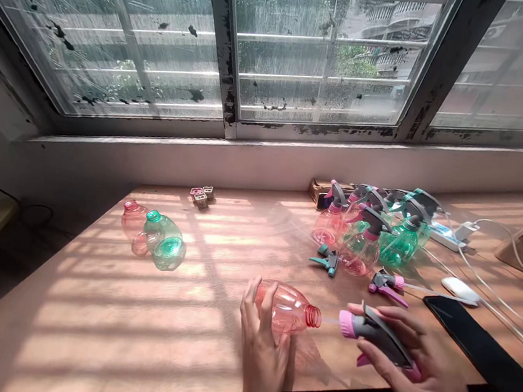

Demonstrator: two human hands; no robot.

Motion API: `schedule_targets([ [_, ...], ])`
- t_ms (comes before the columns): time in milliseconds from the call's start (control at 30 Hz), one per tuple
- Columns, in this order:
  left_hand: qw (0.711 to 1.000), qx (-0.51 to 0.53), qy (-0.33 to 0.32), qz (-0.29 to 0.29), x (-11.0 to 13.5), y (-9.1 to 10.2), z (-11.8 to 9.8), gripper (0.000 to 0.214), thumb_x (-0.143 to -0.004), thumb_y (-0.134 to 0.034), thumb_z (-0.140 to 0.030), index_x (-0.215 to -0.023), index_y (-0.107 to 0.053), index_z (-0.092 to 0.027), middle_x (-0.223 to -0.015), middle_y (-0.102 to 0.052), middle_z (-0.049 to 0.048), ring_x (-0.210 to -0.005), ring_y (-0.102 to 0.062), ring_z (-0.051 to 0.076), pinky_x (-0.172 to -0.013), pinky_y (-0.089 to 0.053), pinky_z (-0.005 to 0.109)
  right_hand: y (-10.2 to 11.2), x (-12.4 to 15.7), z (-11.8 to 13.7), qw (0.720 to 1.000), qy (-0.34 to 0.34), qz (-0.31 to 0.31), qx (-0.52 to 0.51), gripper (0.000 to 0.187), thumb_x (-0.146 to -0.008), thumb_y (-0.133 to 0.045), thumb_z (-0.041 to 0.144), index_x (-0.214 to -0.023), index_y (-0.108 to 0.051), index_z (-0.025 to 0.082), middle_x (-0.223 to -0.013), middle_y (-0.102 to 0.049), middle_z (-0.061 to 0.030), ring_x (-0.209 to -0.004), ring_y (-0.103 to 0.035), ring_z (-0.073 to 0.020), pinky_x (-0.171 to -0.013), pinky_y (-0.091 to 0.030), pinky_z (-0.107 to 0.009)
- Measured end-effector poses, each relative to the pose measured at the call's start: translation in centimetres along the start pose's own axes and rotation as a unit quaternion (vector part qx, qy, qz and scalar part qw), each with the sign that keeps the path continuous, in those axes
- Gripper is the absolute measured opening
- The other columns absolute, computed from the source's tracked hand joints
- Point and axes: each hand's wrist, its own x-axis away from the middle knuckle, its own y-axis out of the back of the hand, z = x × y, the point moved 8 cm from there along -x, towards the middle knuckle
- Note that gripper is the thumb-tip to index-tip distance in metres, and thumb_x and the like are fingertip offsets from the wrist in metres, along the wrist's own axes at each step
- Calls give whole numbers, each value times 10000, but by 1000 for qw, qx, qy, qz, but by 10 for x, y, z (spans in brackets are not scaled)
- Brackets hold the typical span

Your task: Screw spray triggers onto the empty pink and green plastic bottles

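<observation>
A person's two bare hands work at the near edge of a sunlit wooden table (134, 320) beneath a grimy barred window (325, 52). The left hand (263, 347) has its fingers curled over the body of a clear pink plastic bottle (293, 306), gripping it where it lies on its side on the table, open neck pointing right. The right hand (415, 377) grips a pink and grey plastic trigger spray head (376, 332), fingers wrapped along its grey top, the pink screw collar facing the bottle's neck. Collar and neck are near each other but apart.

Behind the hands, to the right, stands a cluster of pink and green spray bottles with grey triggers fitted (370, 233). Just in front of it lie a loose teal trigger head (327, 260) and a loose pink trigger head (386, 284). Well apart to the left, an empty pink bottle (133, 219) and an empty green bottle (166, 245) lie touching. At the right sit a white computer mouse (460, 289), a flat black phone (456, 312) and a white power strip (446, 234) with trailing cables.
</observation>
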Motion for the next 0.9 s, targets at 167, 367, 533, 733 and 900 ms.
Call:
schedule_targets([
  [167,998,34,32,-33,10,-1,6,611,-998,-645,-331,-1562,-424,-416,-1741,-167,101,-1587,-307,389,-1201,-411,627,-57,-7,-5,989,-78,75,-97,464,-760,-904,436,-1135,-695,261,-1131,-834,-95,-837,-813,-283,-568,-692,-309],
  [367,984,149,91,-37,8,6,16,592,-980,-657,-509,-1530,-489,-372,-1680,-340,117,-1549,-408,366,-1218,-429,548,-60,3,-52,975,-150,-5,-163,677,-691,-932,565,-1225,-689,228,-1095,-826,-119,-894,-813,-326,-566,-683,-326],
  [533,932,258,246,-72,9,7,44,663,-967,-602,-641,-1489,-491,-248,-1494,-594,160,-1408,-585,333,-1161,-496,456,-74,4,-61,956,-196,54,-212,535,-688,-925,614,-998,-775,205,-779,-773,-31,-585,-717,-217,-407,-594,-269],
  [733,924,285,249,-62,7,1,42,722,-807,-820,-586,-1413,-595,-264,-1478,-627,135,-1360,-619,361,-1145,-510,481,-82,1,-62,934,-210,95,-272,554,-601,-1014,504,-1018,-801,208,-802,-778,-13,-525,-643,-133,-472,-581,-236],
  [900,913,329,236,-46,5,-1,36,727,-802,-832,-549,-1436,-567,-309,-1523,-627,116,-1413,-592,351,-1133,-533,460,-85,-3,-60,929,-211,88,-291,521,-590,-1016,510,-940,-799,192,-743,-747,-10,-585,-614,-141,-452,-523,-201],
])
